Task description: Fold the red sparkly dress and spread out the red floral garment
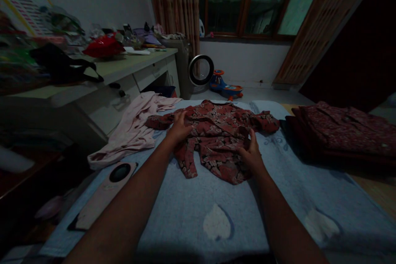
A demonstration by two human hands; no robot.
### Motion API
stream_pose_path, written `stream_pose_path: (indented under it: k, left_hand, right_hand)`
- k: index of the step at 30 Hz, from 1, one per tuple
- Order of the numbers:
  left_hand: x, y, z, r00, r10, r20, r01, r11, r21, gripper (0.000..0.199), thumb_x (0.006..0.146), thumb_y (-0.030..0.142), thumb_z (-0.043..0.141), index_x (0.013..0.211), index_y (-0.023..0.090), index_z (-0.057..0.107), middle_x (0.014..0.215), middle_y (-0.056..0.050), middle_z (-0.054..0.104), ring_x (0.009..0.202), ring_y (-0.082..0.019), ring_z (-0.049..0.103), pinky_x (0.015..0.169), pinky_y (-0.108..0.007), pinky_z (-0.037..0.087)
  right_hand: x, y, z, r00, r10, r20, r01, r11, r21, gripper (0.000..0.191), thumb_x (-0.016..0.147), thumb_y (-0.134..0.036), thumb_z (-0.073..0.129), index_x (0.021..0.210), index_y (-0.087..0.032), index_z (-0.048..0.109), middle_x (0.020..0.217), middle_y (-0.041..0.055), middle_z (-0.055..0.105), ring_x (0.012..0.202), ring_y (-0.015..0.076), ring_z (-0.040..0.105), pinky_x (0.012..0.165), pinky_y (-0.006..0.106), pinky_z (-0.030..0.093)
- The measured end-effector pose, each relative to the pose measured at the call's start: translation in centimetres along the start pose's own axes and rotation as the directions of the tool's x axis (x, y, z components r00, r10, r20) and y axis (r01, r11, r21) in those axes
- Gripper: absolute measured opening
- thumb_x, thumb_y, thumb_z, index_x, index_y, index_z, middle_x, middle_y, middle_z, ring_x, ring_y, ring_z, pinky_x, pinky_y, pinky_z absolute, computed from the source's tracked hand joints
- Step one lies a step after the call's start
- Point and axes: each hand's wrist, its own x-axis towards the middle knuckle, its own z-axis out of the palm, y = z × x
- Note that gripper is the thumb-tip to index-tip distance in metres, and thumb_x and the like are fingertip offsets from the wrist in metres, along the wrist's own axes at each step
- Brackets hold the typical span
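A red shirt [221,126] with a dark and pale leaf pattern lies on the blue bedspread, both sleeves out to the sides. Its lower part is folded up towards the collar, and one flap hangs back towards me. My left hand [180,129] grips the cloth at the left side, thumb pointing inward. At the right side, my right hand [252,154] has the cloth between thumb and fingers; some fingertips are hidden by fabric. A pale pink garment [133,132] lies crumpled to the left of the shirt.
A flat pinkish case with a black round window [107,194] lies by my left forearm. Folded dark red clothes [349,132] are stacked at right on the blue bedspread [185,222]. A cluttered desk [130,66] stands left; a ride-on toy [225,86] is beyond the bed.
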Motion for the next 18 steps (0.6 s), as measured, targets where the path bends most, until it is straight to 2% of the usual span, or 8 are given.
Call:
stream_pose_path:
  k: [3,5,6,8,9,11,14,18]
  left_hand:
    - [-2.6,0.6,-0.6,0.997,0.077,0.008,-0.077,0.976,0.204,0.05,0.073,0.017,0.062,0.123,0.015,0.056,0.134,-0.014,0.049,0.131,-0.03,0.046,0.11,-0.045,0.039]
    - [-5.1,1.3,-1.3,0.982,0.133,0.134,-0.167,0.942,0.291,0.027,0.081,0.021,0.056,0.108,0.017,0.061,0.114,-0.011,0.058,0.116,-0.028,0.055,0.103,-0.045,0.044]
    - [-6.5,1.8,-1.7,0.952,0.149,0.267,-0.225,0.932,0.284,0.021,0.083,0.021,0.054,0.102,0.018,0.063,0.107,-0.009,0.06,0.108,-0.027,0.058,0.097,-0.043,0.046]
    - [-9.3,2.6,-2.3,0.81,0.209,0.548,-0.361,0.914,0.185,0.02,0.079,0.02,0.059,0.099,0.02,0.063,0.103,-0.006,0.063,0.102,-0.024,0.06,0.091,-0.037,0.048]
    - [-10.5,2.9,-2.5,0.75,0.228,0.621,-0.407,0.899,0.161,0.024,0.076,0.021,0.063,0.1,0.021,0.063,0.105,-0.005,0.063,0.104,-0.024,0.059,0.09,-0.036,0.048]
    - [-12.6,3.2,-2.7,0.715,0.185,0.674,-0.431,0.876,0.216,0.025,0.074,0.022,0.068,0.098,0.021,0.063,0.106,-0.006,0.062,0.106,-0.026,0.058,0.09,-0.038,0.048]
    - [-14.4,2.7,-2.6,0.782,0.122,0.611,-0.383,0.868,0.317,0.043,0.075,0.021,0.069,0.117,0.02,0.059,0.124,-0.01,0.059,0.117,-0.029,0.056,0.1,-0.043,0.045]
    - [-15.1,0.9,-1.7,0.874,0.105,0.475,-0.285,0.902,0.324,0.039,0.083,0.018,0.06,0.122,0.018,0.056,0.134,-0.012,0.056,0.122,-0.026,0.055,0.105,-0.039,0.045]
  right_hand:
    - [-0.1,-0.7,-0.3,0.995,-0.069,-0.069,0.053,0.974,-0.22,0.067,0.075,-0.031,0.059,0.139,-0.017,0.047,0.145,0.0167,0.045,0.135,0.0343,0.039,0.11,0.056,0.031]
    - [-0.2,-2.0,-0.7,0.99,-0.142,-0.023,0.132,0.96,-0.246,0.041,0.079,-0.027,0.056,0.119,-0.018,0.061,0.127,0.014,0.057,0.121,0.0312,0.049,0.104,0.051,0.038]
    - [-0.4,-2.8,-0.8,0.984,-0.173,0.036,0.177,0.957,-0.229,0.028,0.082,-0.024,0.054,0.107,-0.019,0.065,0.113,0.0115,0.062,0.111,0.0282,0.055,0.098,0.046,0.042]
    - [-0.8,-4.3,-0.7,0.954,-0.22,0.203,0.254,0.954,-0.157,0.016,0.085,-0.02,0.051,0.089,-0.02,0.066,0.09,0.0068,0.063,0.091,0.0227,0.058,0.087,0.039,0.045]
    - [-1.1,-5.0,-0.5,0.927,-0.238,0.291,0.281,0.952,-0.118,0.015,0.086,-0.019,0.051,0.084,-0.02,0.066,0.085,0.0054,0.063,0.086,0.0211,0.058,0.083,0.036,0.045]
    - [-1.8,-6.1,0.1,0.854,-0.266,0.448,0.323,0.945,-0.053,0.015,0.086,-0.018,0.053,0.087,-0.02,0.067,0.087,0.0051,0.064,0.087,0.0201,0.058,0.083,0.035,0.044]
    - [-2.7,-6.9,1.0,0.76,-0.261,0.596,0.36,0.931,-0.052,0.027,0.084,-0.023,0.061,0.111,-0.02,0.067,0.105,0.0079,0.063,0.099,0.0224,0.056,0.089,0.037,0.043]
    - [-3.3,-7.3,1.5,0.717,-0.144,0.681,0.359,0.915,-0.184,0.034,0.081,-0.03,0.068,0.113,-0.02,0.067,0.108,0.0098,0.06,0.106,0.026,0.052,0.093,0.039,0.041]
